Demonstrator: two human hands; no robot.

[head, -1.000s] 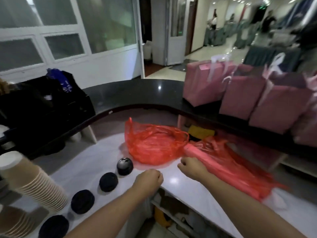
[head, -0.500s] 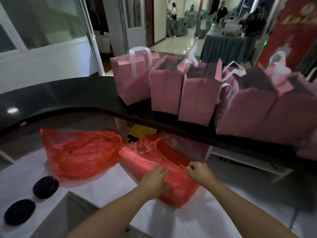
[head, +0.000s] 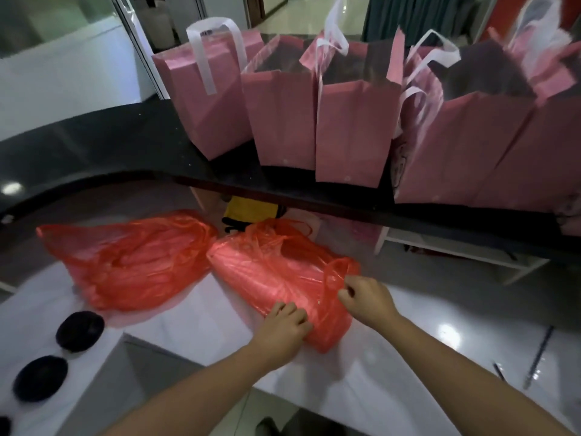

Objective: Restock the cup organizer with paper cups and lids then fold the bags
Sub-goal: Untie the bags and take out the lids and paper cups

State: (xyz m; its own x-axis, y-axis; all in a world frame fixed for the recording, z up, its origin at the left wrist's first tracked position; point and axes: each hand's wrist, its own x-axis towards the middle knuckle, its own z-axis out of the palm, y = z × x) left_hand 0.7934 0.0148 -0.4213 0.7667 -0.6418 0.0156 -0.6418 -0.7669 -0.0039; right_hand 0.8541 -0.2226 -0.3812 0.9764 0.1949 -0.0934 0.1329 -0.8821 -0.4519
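Observation:
Two red plastic bags lie on the white counter [head: 201, 328]. The left bag [head: 125, 262] is loose and crumpled. The right bag [head: 276, 272] is full and long, with a ribbed stack showing through the plastic. My left hand [head: 284, 328] grips the near end of the full bag, fingers curled on the plastic. My right hand [head: 366, 298] pinches the bag's loose plastic on its right side. Two black round lids [head: 80, 330] [head: 39, 377] lie at the counter's left.
A black raised ledge [head: 132, 146] curves behind the counter and carries several pink paper gift bags [head: 283, 121] with white handles. A yellow object [head: 250, 210] sits under the ledge. A pen [head: 539, 357] lies at the right of the counter.
The view swung right, away from the cup stacks. My hands moved from the counter's front edge onto the full red bag, the left gripping its near end, the right taking its loose plastic.

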